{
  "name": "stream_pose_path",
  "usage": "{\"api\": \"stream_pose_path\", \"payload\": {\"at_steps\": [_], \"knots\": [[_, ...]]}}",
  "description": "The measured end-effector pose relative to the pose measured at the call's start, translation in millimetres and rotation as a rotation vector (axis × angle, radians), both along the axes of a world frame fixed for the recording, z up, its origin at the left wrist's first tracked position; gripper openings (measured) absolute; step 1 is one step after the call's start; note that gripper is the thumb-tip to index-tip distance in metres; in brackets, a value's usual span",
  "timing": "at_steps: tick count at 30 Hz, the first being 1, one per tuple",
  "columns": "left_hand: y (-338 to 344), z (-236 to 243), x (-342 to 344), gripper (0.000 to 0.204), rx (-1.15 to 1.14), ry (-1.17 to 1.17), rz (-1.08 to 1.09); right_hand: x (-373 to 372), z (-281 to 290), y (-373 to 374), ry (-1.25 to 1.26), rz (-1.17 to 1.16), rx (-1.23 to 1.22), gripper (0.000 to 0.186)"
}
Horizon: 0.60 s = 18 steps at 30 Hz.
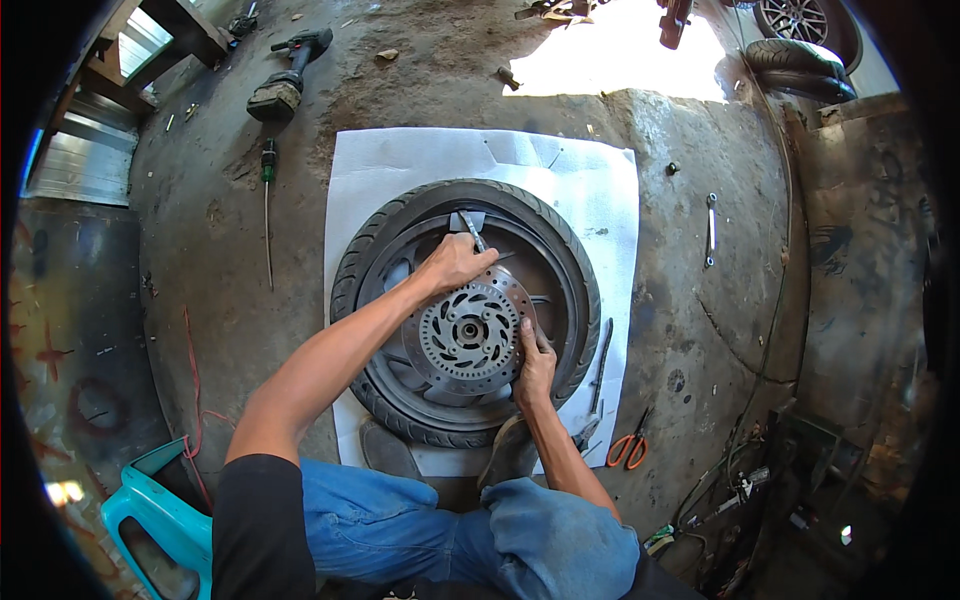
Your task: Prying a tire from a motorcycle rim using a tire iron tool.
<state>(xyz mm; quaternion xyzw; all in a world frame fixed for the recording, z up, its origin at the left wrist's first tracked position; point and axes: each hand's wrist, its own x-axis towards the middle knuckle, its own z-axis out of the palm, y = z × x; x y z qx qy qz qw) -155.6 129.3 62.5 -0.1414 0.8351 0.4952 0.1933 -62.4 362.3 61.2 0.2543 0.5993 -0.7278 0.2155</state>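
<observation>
A motorcycle wheel with a black tyre (579, 350) lies flat on a white foam mat (385, 155), with a perforated brake disc and slotted ring (445, 355) facing up at its hub. My left hand (462, 262) is closed on a slim metal tool (466, 219) near the upper rim, just above the disc, its fingertips partly hidden. My right hand (535, 365) grips the right edge of the disc, thumb on top and the other fingers mostly out of sight underneath. My shoes sit at the near edge of the wheel.
Around the mat lie a cordless power tool (276, 97), green-handled screwdriver (268, 165), spanner (711, 230), orange-handled scissors (627, 450), a black rod (604, 355) and cables. A teal plastic stool (150, 500) stands lower left; spare tyres (795, 60) sit upper right, metal panels at both sides.
</observation>
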Motion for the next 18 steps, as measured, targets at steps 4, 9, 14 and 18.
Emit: {"api": "stream_pose_path", "payload": {"at_steps": [4,9,14,18], "knots": [[-2.8,1.1,0.5,0.052,-0.034,-0.016,0.036,1.7,1.1,-8.5,-0.003,-0.016,-0.008,0.06],[7.4,14.1,-7.3,0.051,-0.084,-0.033,0.075,-2.7,-4.0,-0.6,0.058,0.019,0.142,0.057],[-7.3,-2.8,7.7,0.055,-0.114,0.033,-0.01,-6.4,-4.4,3.0,0.088,0.165,0.141,0.054],[8.0,31.1,30.2,0.057,-0.201,0.164,0.059,5.3,-4.1,22.0,0.184,0.219,0.282,0.054]]}}
